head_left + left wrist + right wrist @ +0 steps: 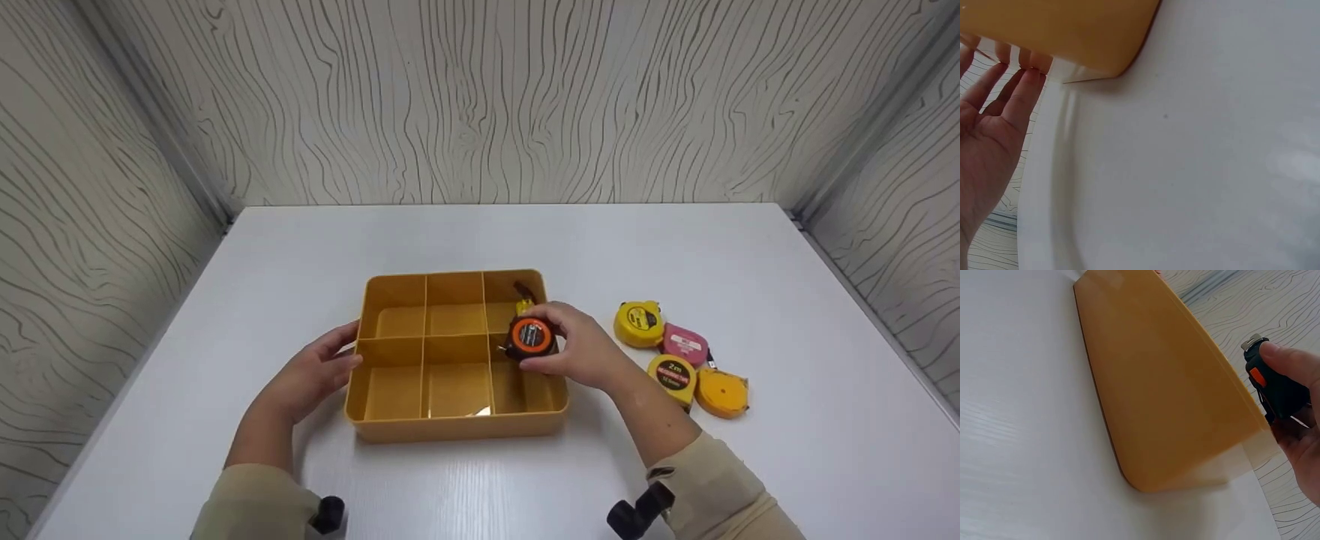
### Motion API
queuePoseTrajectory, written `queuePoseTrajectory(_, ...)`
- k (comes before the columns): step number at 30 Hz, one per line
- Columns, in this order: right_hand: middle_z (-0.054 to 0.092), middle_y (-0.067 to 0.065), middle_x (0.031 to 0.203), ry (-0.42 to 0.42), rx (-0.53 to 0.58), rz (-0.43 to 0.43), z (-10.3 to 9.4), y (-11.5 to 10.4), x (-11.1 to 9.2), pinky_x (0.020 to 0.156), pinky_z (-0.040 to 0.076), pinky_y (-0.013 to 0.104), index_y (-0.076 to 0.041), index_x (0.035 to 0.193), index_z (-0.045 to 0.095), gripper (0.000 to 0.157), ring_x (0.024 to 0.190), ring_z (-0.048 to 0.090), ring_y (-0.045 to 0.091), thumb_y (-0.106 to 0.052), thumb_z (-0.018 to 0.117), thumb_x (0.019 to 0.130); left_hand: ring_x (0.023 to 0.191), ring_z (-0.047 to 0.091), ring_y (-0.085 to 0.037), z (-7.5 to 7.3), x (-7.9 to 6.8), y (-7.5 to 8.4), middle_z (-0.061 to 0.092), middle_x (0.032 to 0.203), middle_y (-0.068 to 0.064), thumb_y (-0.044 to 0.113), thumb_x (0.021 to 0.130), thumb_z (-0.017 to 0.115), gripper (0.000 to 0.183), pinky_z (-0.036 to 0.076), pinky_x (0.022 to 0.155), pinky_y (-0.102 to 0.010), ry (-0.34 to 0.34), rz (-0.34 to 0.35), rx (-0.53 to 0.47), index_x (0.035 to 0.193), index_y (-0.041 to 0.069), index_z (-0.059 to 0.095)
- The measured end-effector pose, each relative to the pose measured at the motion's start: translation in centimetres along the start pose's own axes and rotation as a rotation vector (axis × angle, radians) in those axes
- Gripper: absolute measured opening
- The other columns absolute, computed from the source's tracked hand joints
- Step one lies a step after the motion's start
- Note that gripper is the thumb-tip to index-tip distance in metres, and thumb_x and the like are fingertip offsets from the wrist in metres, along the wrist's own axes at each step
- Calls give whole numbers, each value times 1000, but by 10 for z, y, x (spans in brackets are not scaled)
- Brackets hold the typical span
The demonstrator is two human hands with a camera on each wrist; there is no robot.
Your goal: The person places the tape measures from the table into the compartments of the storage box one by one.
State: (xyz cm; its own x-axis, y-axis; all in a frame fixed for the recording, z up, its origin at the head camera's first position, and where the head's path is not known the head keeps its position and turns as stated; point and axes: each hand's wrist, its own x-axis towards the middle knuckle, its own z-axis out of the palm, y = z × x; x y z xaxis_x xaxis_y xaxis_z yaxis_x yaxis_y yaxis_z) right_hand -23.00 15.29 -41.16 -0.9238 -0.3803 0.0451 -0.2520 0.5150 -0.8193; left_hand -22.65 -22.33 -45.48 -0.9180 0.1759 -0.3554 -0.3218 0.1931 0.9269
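Note:
A mustard-yellow box (pixel 457 428) with several compartments stands on the white table. My left hand (pixel 306 380) is at its left wall; in the left wrist view the extended fingers (pixel 1023 101) touch the side. My right hand (pixel 585 346) grips a black tape measure (pixel 532 336) with an orange ring, over the divider between the two right compartments. From the right wrist view, its metal hook (pixel 1252 342) and orange button (pixel 1257 377) show above the rim. Something yellow with a dark strap (pixel 523 289) lies in the back right compartment, partly hidden by the hand.
Right of the box lies a cluster of tape measures: a yellow one (pixel 639 324), a pink one (pixel 685 345), a yellow one with a black and red label (pixel 672 376) and an orange-yellow one (pixel 722 393). Wood-patterned panels (pixel 465 105) surround the table (pixel 457 495).

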Motion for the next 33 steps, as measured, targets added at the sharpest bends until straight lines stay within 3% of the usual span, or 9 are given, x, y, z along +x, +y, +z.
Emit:
queuePoseTrajectory(5,51,-6,112,8,-54,-69,3,2,-2,96,43,37,-23,116,56,57,108,49,14,-33,82,66,127,38,-13,0,1,0,35,141,11,27,82,68,62,35,103,-40,-1,-10,-4,137,31,39)
queuePoseTrajectory(19,50,-12,114,-30,-104,-61,14,3,-9,94,44,36,-29,113,55,53,108,47,12,-30,81,67,126,40,-15,-1,0,0,36,140,10,26,80,70,62,37,102,-39,8,-15,-17,135,32,41)
queuePoseTrajectory(25,50,-12,116,-38,-130,-83,16,5,-10,95,43,37,-29,115,55,55,109,47,12,-32,81,67,126,40,-14,0,-1,1,35,141,10,27,81,69,62,36,102,-40,9,-19,-9,136,32,40)
queuePoseTrajectory(33,52,-5,117,-34,-156,-178,18,6,-10,93,44,39,-20,119,57,60,109,48,15,-34,81,66,127,40,-16,0,0,0,34,142,7,26,81,68,62,37,101,-39,-1,3,-22,136,29,39)
